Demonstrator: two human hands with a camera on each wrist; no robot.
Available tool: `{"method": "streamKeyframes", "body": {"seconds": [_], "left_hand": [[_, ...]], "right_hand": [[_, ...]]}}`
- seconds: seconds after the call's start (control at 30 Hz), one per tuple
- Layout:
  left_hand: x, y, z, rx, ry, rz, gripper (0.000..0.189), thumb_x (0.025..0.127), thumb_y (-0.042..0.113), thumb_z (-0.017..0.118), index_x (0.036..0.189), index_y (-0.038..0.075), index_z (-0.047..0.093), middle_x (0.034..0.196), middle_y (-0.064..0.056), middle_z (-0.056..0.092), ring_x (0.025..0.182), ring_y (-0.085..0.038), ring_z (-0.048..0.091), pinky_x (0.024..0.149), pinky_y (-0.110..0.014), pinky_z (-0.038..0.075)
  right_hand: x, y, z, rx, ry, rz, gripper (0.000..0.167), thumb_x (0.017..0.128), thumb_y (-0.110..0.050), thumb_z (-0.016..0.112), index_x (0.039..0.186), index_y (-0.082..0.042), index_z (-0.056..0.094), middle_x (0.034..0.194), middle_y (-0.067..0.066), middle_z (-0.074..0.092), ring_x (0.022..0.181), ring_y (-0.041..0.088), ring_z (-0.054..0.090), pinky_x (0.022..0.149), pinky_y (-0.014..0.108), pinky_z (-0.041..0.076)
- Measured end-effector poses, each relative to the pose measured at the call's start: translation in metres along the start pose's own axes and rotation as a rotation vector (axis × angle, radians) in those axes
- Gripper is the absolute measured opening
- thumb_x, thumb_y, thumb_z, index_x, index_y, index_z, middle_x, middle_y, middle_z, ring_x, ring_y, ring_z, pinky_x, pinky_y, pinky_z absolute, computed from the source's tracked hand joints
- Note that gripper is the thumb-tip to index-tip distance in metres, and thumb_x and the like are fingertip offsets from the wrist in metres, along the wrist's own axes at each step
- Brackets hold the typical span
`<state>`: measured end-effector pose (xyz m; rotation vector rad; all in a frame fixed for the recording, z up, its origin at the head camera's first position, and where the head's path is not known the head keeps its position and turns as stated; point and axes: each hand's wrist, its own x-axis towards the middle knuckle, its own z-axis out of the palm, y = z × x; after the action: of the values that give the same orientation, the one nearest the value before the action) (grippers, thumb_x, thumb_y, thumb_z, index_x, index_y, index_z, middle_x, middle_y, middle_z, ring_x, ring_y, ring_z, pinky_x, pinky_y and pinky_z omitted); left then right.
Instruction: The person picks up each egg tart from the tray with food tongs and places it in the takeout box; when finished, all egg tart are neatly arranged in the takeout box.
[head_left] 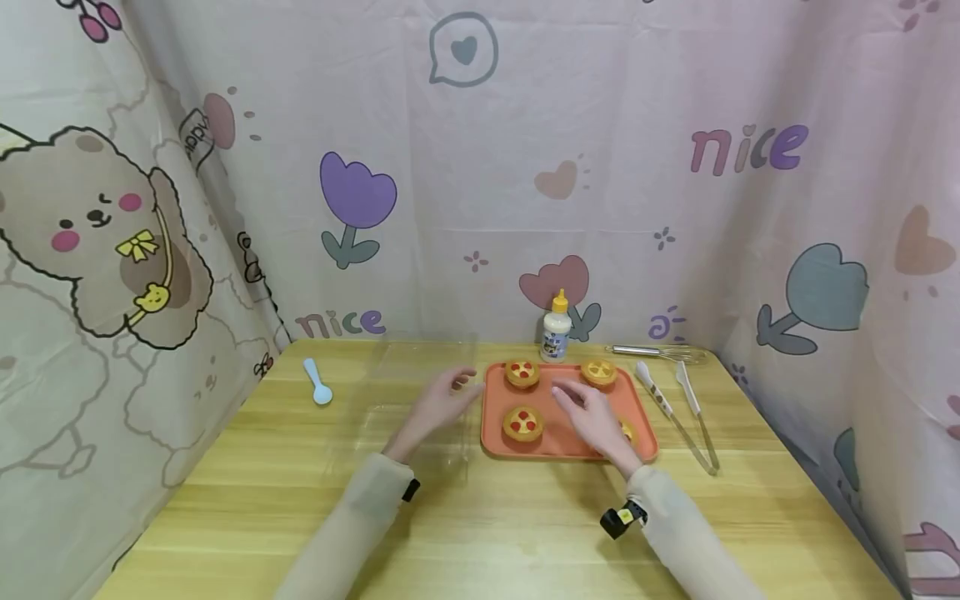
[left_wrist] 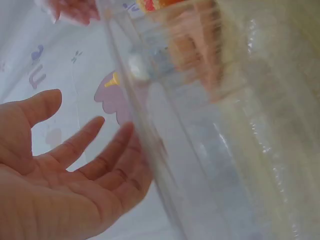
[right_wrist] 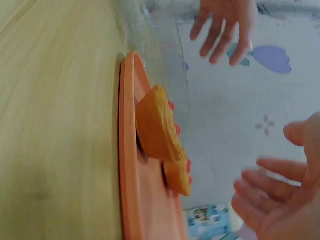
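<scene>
My left hand [head_left: 441,407] hovers over a clear plastic box [head_left: 375,417], its fingers loosely bent and holding nothing. In the left wrist view, the box's transparent wall [left_wrist: 200,150] stands close beside those fingers; whether they touch it I cannot tell. Over the right half of an orange tray [head_left: 555,446], my right hand [head_left: 592,421] is held with relaxed, empty fingers. Two tarts with red pieces on top, a front one [head_left: 522,424] and a back one [head_left: 522,373], sit on the tray's left side. Another tart [head_left: 599,372] lies back right; a further tart [head_left: 627,431] is partly hidden by the right hand.
Behind the tray stands a white bottle [head_left: 555,333] with a yellow nozzle. A whisk [head_left: 660,353] and open tongs [head_left: 693,408] lie to the right. A light blue spoon [head_left: 318,383] lies at far left. A printed curtain [head_left: 480,192] hangs behind the wooden table [head_left: 495,533].
</scene>
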<state>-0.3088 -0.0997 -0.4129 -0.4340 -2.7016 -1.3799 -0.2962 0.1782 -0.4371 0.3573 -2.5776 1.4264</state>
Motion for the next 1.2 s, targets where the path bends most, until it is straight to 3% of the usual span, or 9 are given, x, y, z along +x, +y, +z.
{"method": "streamKeyframes", "body": {"seconds": [0.17, 0.23, 0.4, 0.5, 0.6, 0.77, 0.93, 1.07, 1.2], "left_hand": [[0.001, -0.007, -0.015, -0.141, -0.033, -0.021, 0.035, 0.095, 0.035, 0.064, 0.122, 0.013, 0.066, 0.111, -0.009, 0.069, 0.097, -0.022, 0.064, 0.083, -0.036, 0.056], [-0.001, -0.01, -0.023, -0.191, -0.054, -0.053, 0.033, 0.096, 0.034, 0.063, 0.122, 0.014, 0.066, 0.109, -0.008, 0.069, 0.094, -0.021, 0.064, 0.078, -0.032, 0.057], [-0.005, -0.024, -0.048, -0.283, -0.132, -0.084, 0.035, 0.098, 0.03, 0.061, 0.125, 0.008, 0.062, 0.106, -0.013, 0.067, 0.094, -0.031, 0.064, 0.072, -0.03, 0.056], [-0.008, -0.036, -0.064, -0.281, -0.172, -0.061, 0.035, 0.099, 0.027, 0.06, 0.126, 0.005, 0.061, 0.101, -0.01, 0.068, 0.092, -0.031, 0.064, 0.072, -0.032, 0.057], [-0.013, -0.047, -0.082, -0.259, -0.199, -0.039, 0.036, 0.099, 0.027, 0.06, 0.128, 0.005, 0.06, 0.099, -0.007, 0.069, 0.088, -0.026, 0.064, 0.073, -0.036, 0.057], [-0.021, -0.063, -0.107, -0.261, -0.216, -0.03, 0.041, 0.097, 0.027, 0.063, 0.131, 0.005, 0.057, 0.101, -0.006, 0.069, 0.09, -0.03, 0.063, 0.074, -0.037, 0.057], [-0.03, -0.083, -0.126, -0.26, -0.192, -0.042, 0.043, 0.095, 0.025, 0.065, 0.133, 0.005, 0.057, 0.104, -0.004, 0.07, 0.092, -0.03, 0.064, 0.07, -0.032, 0.057], [-0.039, -0.096, -0.14, -0.251, -0.173, -0.071, 0.043, 0.094, 0.022, 0.067, 0.133, 0.004, 0.058, 0.107, -0.001, 0.071, 0.092, -0.017, 0.065, 0.071, -0.032, 0.056], [-0.046, -0.106, -0.152, -0.238, -0.168, -0.1, 0.047, 0.093, 0.022, 0.068, 0.135, 0.003, 0.056, 0.113, -0.002, 0.069, 0.097, -0.013, 0.065, 0.072, -0.031, 0.055]], "right_hand": [[0.001, 0.008, -0.012, 0.239, -0.084, 0.02, 0.038, 0.103, -0.022, 0.051, 0.129, 0.004, 0.06, 0.127, 0.025, 0.062, 0.117, 0.036, 0.061, 0.099, 0.038, 0.053], [0.002, 0.012, -0.018, 0.306, -0.112, 0.033, 0.037, 0.104, -0.018, 0.05, 0.128, 0.008, 0.058, 0.126, 0.031, 0.06, 0.115, 0.039, 0.061, 0.098, 0.039, 0.054], [0.001, 0.026, -0.037, 0.36, -0.142, 0.051, 0.039, 0.103, -0.016, 0.051, 0.128, 0.013, 0.055, 0.123, 0.036, 0.058, 0.106, 0.032, 0.067, 0.094, 0.04, 0.056], [-0.001, 0.035, -0.05, 0.365, -0.134, 0.076, 0.042, 0.102, -0.016, 0.054, 0.13, 0.014, 0.053, 0.12, 0.03, 0.063, 0.104, 0.025, 0.068, 0.094, 0.041, 0.056], [-0.004, 0.044, -0.063, 0.367, -0.125, 0.087, 0.043, 0.101, -0.017, 0.055, 0.132, 0.013, 0.051, 0.115, 0.014, 0.069, 0.103, 0.02, 0.068, 0.095, 0.045, 0.055], [-0.006, 0.06, -0.083, 0.364, -0.116, 0.069, 0.041, 0.1, -0.014, 0.057, 0.133, 0.01, 0.052, 0.106, -0.011, 0.071, 0.101, 0.012, 0.068, 0.091, 0.035, 0.058], [-0.01, 0.073, -0.099, 0.305, -0.073, 0.056, 0.043, 0.095, -0.015, 0.065, 0.13, 0.007, 0.056, 0.105, -0.016, 0.07, 0.1, 0.009, 0.068, 0.084, 0.026, 0.058], [-0.018, 0.085, -0.114, 0.237, -0.075, 0.05, 0.046, 0.092, -0.014, 0.069, 0.131, 0.007, 0.056, 0.104, -0.016, 0.069, 0.097, 0.006, 0.067, 0.084, 0.025, 0.058], [-0.027, 0.095, -0.133, 0.185, -0.102, 0.011, 0.046, 0.092, -0.008, 0.067, 0.131, 0.012, 0.053, 0.106, -0.019, 0.068, 0.098, 0.006, 0.066, 0.083, 0.019, 0.056]]}}
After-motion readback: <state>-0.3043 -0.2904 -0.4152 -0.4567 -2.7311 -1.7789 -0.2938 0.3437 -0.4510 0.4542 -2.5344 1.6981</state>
